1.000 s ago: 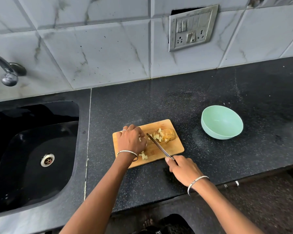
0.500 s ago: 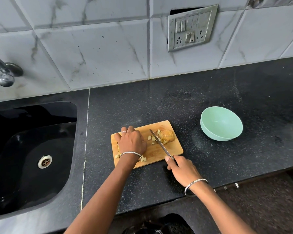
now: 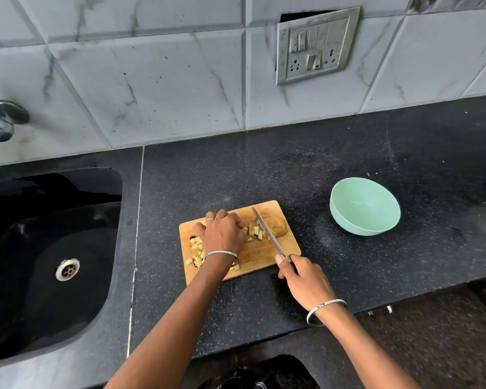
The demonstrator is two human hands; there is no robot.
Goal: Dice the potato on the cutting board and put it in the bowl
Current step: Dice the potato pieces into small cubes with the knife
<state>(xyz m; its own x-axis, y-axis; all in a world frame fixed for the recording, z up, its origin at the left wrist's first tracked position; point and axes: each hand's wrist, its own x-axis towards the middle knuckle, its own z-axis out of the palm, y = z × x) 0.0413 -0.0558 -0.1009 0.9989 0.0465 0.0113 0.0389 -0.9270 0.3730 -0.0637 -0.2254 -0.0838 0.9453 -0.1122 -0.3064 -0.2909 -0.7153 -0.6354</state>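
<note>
Right hand (image 3: 303, 279) grips the knife (image 3: 267, 233), blade lying across the potato (image 3: 278, 226) on the cutting board (image 3: 260, 258). Left hand (image 3: 222, 234) is cupped palm-down over the dice (image 3: 197, 252); whether it holds any is hidden. The bowl (image 3: 364, 206) sits apart to the right.

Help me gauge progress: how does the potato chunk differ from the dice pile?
The chunk is one large brownish piece; the dice pile is small pale cubes. The chunk lies right of the knife, the dice pile at the board's left end. Both sit on the board.
</note>
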